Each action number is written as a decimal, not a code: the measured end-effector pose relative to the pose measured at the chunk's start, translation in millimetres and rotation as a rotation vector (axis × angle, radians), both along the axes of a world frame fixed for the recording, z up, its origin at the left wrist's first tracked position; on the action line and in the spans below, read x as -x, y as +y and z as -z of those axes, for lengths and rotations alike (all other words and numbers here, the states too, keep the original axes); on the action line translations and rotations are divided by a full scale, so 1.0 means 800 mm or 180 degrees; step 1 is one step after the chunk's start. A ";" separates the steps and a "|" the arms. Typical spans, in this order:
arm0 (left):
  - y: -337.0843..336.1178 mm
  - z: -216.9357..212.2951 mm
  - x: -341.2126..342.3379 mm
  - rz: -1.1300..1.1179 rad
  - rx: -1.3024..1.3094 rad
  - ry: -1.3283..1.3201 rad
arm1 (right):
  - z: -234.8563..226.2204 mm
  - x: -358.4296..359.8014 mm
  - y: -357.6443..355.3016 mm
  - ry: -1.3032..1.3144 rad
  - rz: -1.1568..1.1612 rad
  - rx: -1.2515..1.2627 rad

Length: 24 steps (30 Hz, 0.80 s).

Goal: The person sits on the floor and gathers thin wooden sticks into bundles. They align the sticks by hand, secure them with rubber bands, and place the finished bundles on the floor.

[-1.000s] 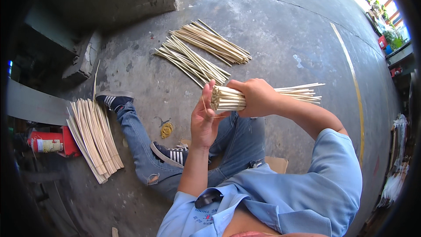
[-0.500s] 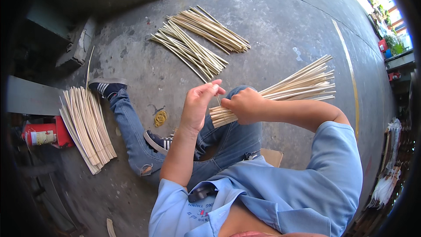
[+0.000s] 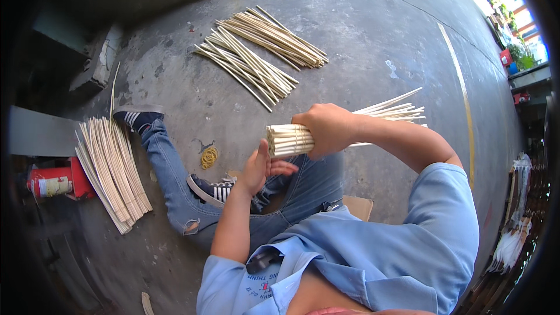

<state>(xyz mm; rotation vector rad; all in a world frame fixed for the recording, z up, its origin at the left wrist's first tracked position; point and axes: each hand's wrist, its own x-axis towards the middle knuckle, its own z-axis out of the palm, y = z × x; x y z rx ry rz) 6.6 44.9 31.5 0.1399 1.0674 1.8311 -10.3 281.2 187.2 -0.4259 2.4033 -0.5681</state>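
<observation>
My right hand (image 3: 329,130) is wrapped round a bundle of pale thin sticks (image 3: 283,138) held above my bent leg. The bundle's even end points left, and its other end fans out past my right wrist. A thin band, probably a rubber band, circles the sticks just left of my right fingers. Below that even end is my left hand (image 3: 263,169), fingers stretched apart and holding nothing; whether it touches the sticks is hard to tell. On the floor by my foot lies a small heap of yellow rubber bands (image 3: 209,158).
Two loose piles of sticks, a greenish pile (image 3: 248,69) and a tan pile (image 3: 274,38), lie ahead on the concrete floor. At left, a larger stack of sticks (image 3: 114,172) leans by a red container (image 3: 55,181). A cardboard piece (image 3: 357,207) sits beside my hip.
My left hand has let go of the thin band it was pulling, dropped lower and opened. The bundle has turned, its even end now raised and further left in my right hand.
</observation>
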 end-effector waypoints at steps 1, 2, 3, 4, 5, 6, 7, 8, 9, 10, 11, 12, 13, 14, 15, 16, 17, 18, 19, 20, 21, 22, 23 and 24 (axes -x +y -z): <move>0.009 0.003 0.013 -0.0229 -0.0052 -0.0250 | 0.002 -0.007 -0.010 0.0092 -0.0278 0.0030; 0.015 0.003 0.026 -0.0457 -0.0114 -0.0506 | 0.004 -0.016 -0.019 0.0026 -0.0467 -0.0040; 0.018 -0.006 0.042 -0.0483 -0.0125 -0.0215 | 0.007 -0.023 -0.027 -0.0031 -0.0649 -0.0118; 0.022 -0.025 0.059 -0.0488 -0.0142 0.0073 | 0.010 -0.030 -0.033 -0.0090 -0.0811 -0.0210; 0.025 -0.044 0.073 -0.0467 -0.0175 0.0367 | 0.021 -0.036 -0.035 -0.0240 -0.0942 -0.0404; 0.028 -0.063 0.077 -0.0410 -0.0273 0.0472 | 0.026 -0.038 -0.039 -0.0359 -0.0977 -0.0516; 0.034 -0.084 0.080 -0.0356 -0.0369 0.0581 | 0.030 -0.038 -0.043 -0.0475 -0.1016 -0.0628; 0.037 -0.104 0.078 -0.0293 -0.0458 0.0685 | 0.037 -0.039 -0.046 -0.0594 -0.1046 -0.0735; 0.043 -0.124 0.072 -0.0210 -0.0607 0.0753 | 0.060 -0.044 -0.037 -0.0272 -0.0961 -0.0689; 0.050 -0.147 0.063 -0.0088 -0.0780 0.0827 | 0.090 -0.052 -0.018 0.0055 -0.0836 -0.0664; 0.046 -0.161 0.051 0.0001 -0.0905 0.0894 | 0.108 -0.058 -0.011 0.0380 -0.0749 -0.0594; 0.037 -0.166 0.039 0.0047 -0.0907 0.0971 | 0.082 -0.030 -0.017 -0.0371 -0.0583 -0.0601; 0.027 -0.168 0.025 0.0104 -0.0913 0.1047 | 0.080 -0.019 -0.017 -0.0379 -0.0309 -0.0422; 0.021 -0.171 0.010 0.0175 -0.0959 0.1147 | 0.076 -0.011 -0.014 -0.0365 -0.0012 -0.0279; 0.019 -0.167 -0.004 0.0115 -0.1065 0.1047 | 0.077 0.000 -0.007 -0.0200 0.0194 -0.0602; 0.016 -0.163 -0.018 0.0141 -0.0915 0.0981 | 0.078 0.009 0.001 -0.0038 0.0406 -0.0928; 0.007 -0.159 -0.031 0.0117 -0.0721 0.0932 | 0.068 0.018 0.001 -0.0048 0.0601 -0.0855; 0.001 -0.153 -0.042 0.0120 -0.0566 0.0903 | 0.056 0.024 0.012 -0.0019 0.0657 -0.0668; -0.003 -0.145 -0.053 -0.0013 -0.0256 0.0861 | 0.048 0.028 0.019 0.0061 0.0740 -0.0607; -0.007 -0.132 -0.065 -0.0151 0.0043 0.0815 | 0.041 0.031 0.026 0.0140 0.0819 -0.0556; -0.012 -0.120 -0.076 -0.0307 0.0382 0.0746 | 0.035 0.034 0.025 0.0116 0.0792 -0.0504; -0.015 -0.105 -0.082 -0.0385 0.0533 0.1016 | 0.028 0.037 0.024 0.0091 0.0763 -0.0452; -0.013 -0.101 -0.082 -0.0455 0.0671 0.1286 | 0.025 0.038 0.026 0.0066 0.0743 -0.0411; -0.012 -0.098 -0.082 -0.0529 0.0809 0.1556 | 0.025 0.038 0.028 0.0043 0.0787 -0.0297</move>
